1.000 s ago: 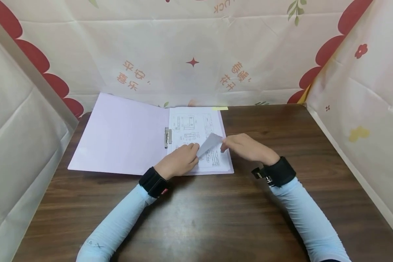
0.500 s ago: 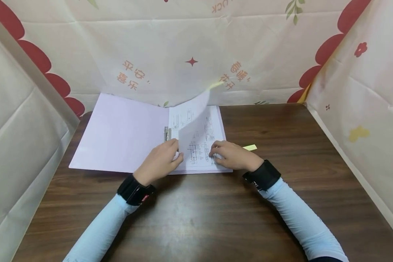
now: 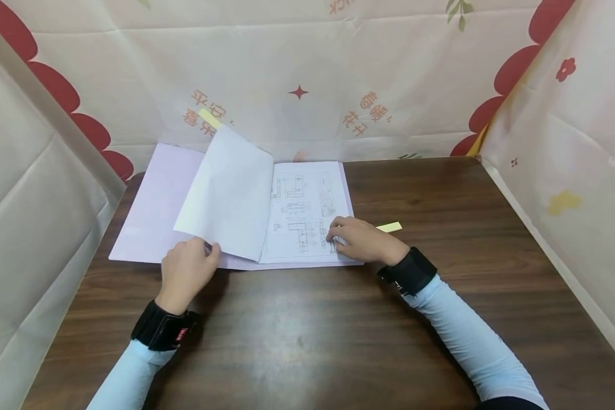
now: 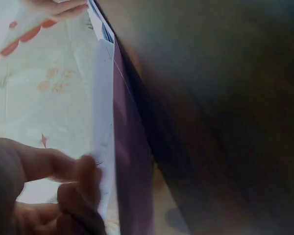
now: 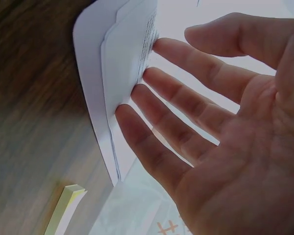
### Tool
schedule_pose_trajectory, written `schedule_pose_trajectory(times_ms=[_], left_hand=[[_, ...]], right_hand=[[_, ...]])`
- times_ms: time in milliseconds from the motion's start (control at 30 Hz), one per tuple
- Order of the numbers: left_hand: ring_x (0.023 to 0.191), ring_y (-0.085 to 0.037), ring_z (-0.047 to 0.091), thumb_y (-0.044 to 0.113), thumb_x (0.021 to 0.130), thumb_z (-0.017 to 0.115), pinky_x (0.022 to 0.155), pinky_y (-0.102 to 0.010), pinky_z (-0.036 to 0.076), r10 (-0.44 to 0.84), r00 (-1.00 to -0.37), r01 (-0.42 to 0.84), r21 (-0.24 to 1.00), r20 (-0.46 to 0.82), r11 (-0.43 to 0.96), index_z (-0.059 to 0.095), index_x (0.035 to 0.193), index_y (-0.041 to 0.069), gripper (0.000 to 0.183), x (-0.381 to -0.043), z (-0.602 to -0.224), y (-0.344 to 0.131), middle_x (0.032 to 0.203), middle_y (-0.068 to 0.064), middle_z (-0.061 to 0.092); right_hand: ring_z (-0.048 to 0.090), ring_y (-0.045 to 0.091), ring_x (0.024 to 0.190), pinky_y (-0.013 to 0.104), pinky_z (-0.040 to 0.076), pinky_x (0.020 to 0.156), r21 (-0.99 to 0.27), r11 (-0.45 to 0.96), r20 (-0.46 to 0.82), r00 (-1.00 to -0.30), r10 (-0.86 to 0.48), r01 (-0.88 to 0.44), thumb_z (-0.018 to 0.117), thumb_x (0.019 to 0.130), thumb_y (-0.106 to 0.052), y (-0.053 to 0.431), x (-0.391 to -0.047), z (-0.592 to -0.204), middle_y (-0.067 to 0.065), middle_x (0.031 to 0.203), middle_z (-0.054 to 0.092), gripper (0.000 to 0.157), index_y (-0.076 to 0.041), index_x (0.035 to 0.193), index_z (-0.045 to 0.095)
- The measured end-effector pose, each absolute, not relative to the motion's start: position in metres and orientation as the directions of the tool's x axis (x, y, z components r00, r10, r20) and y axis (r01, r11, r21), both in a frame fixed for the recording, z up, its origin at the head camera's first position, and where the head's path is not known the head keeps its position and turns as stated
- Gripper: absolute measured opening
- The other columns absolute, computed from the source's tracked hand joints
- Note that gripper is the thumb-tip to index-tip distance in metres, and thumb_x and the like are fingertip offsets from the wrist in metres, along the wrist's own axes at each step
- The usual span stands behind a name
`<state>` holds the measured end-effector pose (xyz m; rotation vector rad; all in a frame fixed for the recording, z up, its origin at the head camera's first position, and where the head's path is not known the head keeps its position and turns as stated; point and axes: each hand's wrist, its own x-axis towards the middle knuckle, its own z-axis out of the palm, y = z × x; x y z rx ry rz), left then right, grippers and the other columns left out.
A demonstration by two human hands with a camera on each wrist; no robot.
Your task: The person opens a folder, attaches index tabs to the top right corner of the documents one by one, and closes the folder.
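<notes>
A lavender folder (image 3: 146, 213) lies spread on the table. My left hand (image 3: 187, 273) pinches the near edge of a sheet of paper (image 3: 230, 193), which stands half turned over the folder's left cover, blank side showing. A yellow sticky tab (image 3: 210, 118) sticks out from its far edge. In the left wrist view, thumb and fingers (image 4: 88, 171) close on the paper's edge. Beneath the raised sheet, a page of technical drawings (image 3: 299, 196) lies flat on the right. On its near right part rests my right hand (image 3: 364, 239), fingers extended and fingertips touching the paper (image 5: 130, 63).
A pad of yellow sticky notes (image 3: 389, 227) lies on the dark wooden table (image 3: 297, 341), just beyond my right hand. Patterned white cloth (image 3: 297, 62) hangs behind the table and along both sides. The folder's metal clip is hidden by the raised sheet.
My left hand has carried the sheet leftward over the folder's left cover, its sticky tab swinging from right to left. My right hand came down onto the page and uncovered the sticky-note pad behind it.
</notes>
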<state>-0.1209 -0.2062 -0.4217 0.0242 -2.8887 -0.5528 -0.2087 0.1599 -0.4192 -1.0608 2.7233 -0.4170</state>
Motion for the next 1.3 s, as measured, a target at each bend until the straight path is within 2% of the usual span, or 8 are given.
schedule_pose_trajectory(times_ms=[267, 433, 567, 633, 700, 833, 1067, 1300], left_hand=[[0.050, -0.018, 0.054, 0.025, 0.102, 0.050, 0.045, -0.029, 0.038, -0.043, -0.993, -0.087, 0.456, -0.107, 0.886, 0.070, 0.064, 0.008, 0.046, -0.110, -0.409, -0.214, 0.054, -0.001, 0.065], [0.052, -0.016, 0.053, 0.023, 0.101, 0.060, 0.047, -0.030, 0.040, 0.184, -0.981, 0.195, 0.374, 0.065, 0.907, 0.070, 0.073, 0.009, 0.033, -0.109, -0.400, -0.179, 0.057, 0.000, 0.060], [0.100, -0.028, 0.071, 0.031, 0.099, 0.069, 0.084, -0.042, 0.060, 0.431, -0.879, 0.467, 0.183, 0.205, 0.865, 0.075, 0.109, 0.007, 0.027, -0.126, -0.397, -0.150, 0.103, -0.010, 0.076], [0.133, -0.037, 0.058, 0.038, 0.100, 0.067, 0.110, -0.054, 0.049, 0.494, -0.858, 0.509, 0.096, 0.142, 0.856, 0.071, 0.126, 0.010, 0.038, -0.137, -0.397, -0.140, 0.134, -0.014, 0.068], [0.147, -0.043, 0.043, 0.045, 0.101, 0.063, 0.119, -0.064, 0.036, 0.510, -0.860, 0.511, 0.024, 0.038, 0.859, 0.063, 0.140, 0.014, 0.050, -0.148, -0.400, -0.134, 0.152, -0.016, 0.056], [0.149, -0.046, 0.039, 0.052, 0.101, 0.060, 0.116, -0.072, 0.032, 0.447, -0.886, 0.456, -0.055, -0.119, 0.888, 0.050, 0.153, 0.019, 0.063, -0.163, -0.407, -0.132, 0.163, -0.015, 0.042], [0.142, -0.045, 0.048, 0.049, 0.098, 0.064, 0.110, -0.069, 0.042, 0.347, -0.915, 0.343, 0.054, -0.206, 0.938, 0.034, 0.162, 0.015, 0.079, -0.165, -0.418, -0.139, 0.164, -0.022, 0.038], [0.136, -0.043, 0.053, 0.048, 0.098, 0.066, 0.105, -0.062, 0.049, 0.358, -0.914, 0.352, 0.067, -0.190, 0.934, 0.039, 0.159, 0.012, 0.076, -0.165, -0.413, -0.140, 0.161, -0.022, 0.042]], right_hand=[[0.061, 0.028, 0.112, 0.041, 0.053, 0.092, -0.313, 0.721, -0.079, -0.739, -0.669, -0.619, 0.061, 0.098, -0.013, 0.158, -0.210, -0.422, 0.013, 0.130, 0.066, 0.025, -0.008, 0.117, 0.076], [0.060, 0.027, 0.111, 0.040, 0.052, 0.091, -0.312, 0.720, -0.083, -0.737, -0.670, -0.619, 0.061, 0.098, -0.013, 0.158, -0.211, -0.424, 0.013, 0.131, 0.065, 0.026, -0.007, 0.118, 0.075], [0.059, 0.027, 0.111, 0.039, 0.051, 0.090, -0.315, 0.721, -0.082, -0.739, -0.669, -0.618, 0.061, 0.098, -0.013, 0.158, -0.211, -0.424, 0.013, 0.131, 0.065, 0.026, -0.006, 0.119, 0.075], [0.059, 0.027, 0.111, 0.039, 0.050, 0.090, -0.318, 0.722, -0.085, -0.740, -0.668, -0.615, 0.061, 0.098, -0.013, 0.159, -0.210, -0.424, 0.013, 0.131, 0.065, 0.026, -0.006, 0.119, 0.075], [0.059, 0.027, 0.110, 0.039, 0.050, 0.089, -0.318, 0.721, -0.084, -0.739, -0.668, -0.615, 0.061, 0.098, -0.012, 0.159, -0.210, -0.423, 0.013, 0.130, 0.065, 0.026, -0.006, 0.119, 0.075], [0.059, 0.027, 0.109, 0.039, 0.050, 0.089, -0.323, 0.716, -0.079, -0.736, -0.673, -0.619, 0.061, 0.098, -0.012, 0.158, -0.209, -0.424, 0.013, 0.130, 0.065, 0.026, -0.006, 0.119, 0.075], [0.060, 0.027, 0.109, 0.040, 0.051, 0.090, -0.325, 0.712, -0.082, -0.732, -0.677, -0.622, 0.061, 0.097, -0.011, 0.158, -0.208, -0.423, 0.013, 0.128, 0.065, 0.024, -0.005, 0.116, 0.075], [0.060, 0.027, 0.111, 0.041, 0.051, 0.092, -0.342, 0.710, -0.073, -0.735, -0.674, -0.616, 0.061, 0.097, -0.011, 0.158, -0.209, -0.423, 0.012, 0.128, 0.065, 0.024, -0.006, 0.117, 0.075]])
